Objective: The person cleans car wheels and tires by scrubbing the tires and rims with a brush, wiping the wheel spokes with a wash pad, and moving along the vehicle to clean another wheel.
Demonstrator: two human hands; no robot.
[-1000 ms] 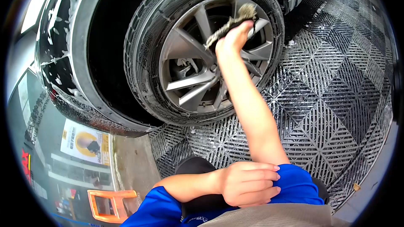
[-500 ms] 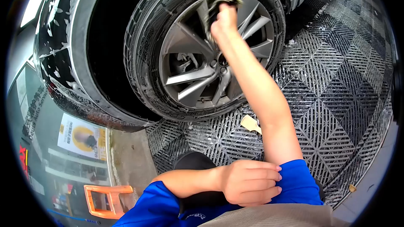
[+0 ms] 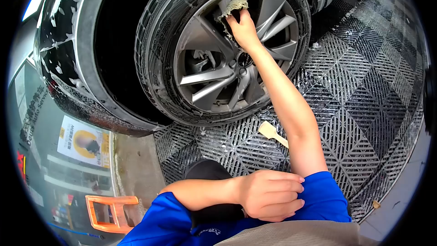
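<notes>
My right hand [image 3: 241, 29] grips a shaggy, pale wash mitt [image 3: 236, 4] and presses it into the upper gap between the spokes of the grey alloy wheel [image 3: 211, 79]. Part of the mitt is hidden behind my fingers and the spokes. Around the wheel, the black tire [image 3: 152, 59] is wet and streaked with suds. My left hand [image 3: 271, 196] rests across my right upper arm near the blue sleeve, its fingers together, with nothing else seen in it.
A cream-handled brush [image 3: 268, 131] lies on the black and grey grid floor [image 3: 350, 109], partly behind my right forearm. The foamy car body [image 3: 59, 59] curves at the left. An orange frame [image 3: 111, 214] stands at the lower left, near a poster [image 3: 82, 141].
My right hand and the mitt have moved left across the upper wheel, deeper between the spokes. The brush on the floor has come into view. My left hand stays on my arm.
</notes>
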